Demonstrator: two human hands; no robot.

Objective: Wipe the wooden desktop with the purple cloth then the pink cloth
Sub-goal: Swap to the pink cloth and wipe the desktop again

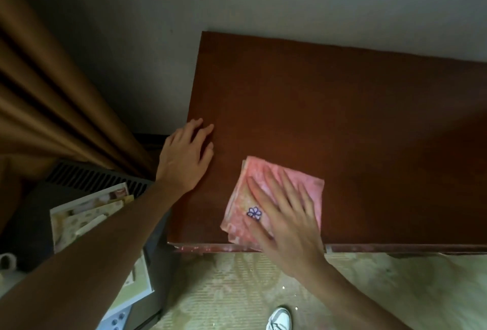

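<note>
Pink cloth [274,197], folded, lies flat on the wooden counter [342,118] at its near edge, under the right hand [287,221], fingers straight and spread. Bare counter extends beyond and rightward. Left hand [184,155] rests flat at the left edge.

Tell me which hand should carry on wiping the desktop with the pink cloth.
The right hand. It lies flat with spread fingers on the folded pink cloth near the front edge of the desktop. The left hand rests at the desktop's left edge, apart from the cloth.
</note>
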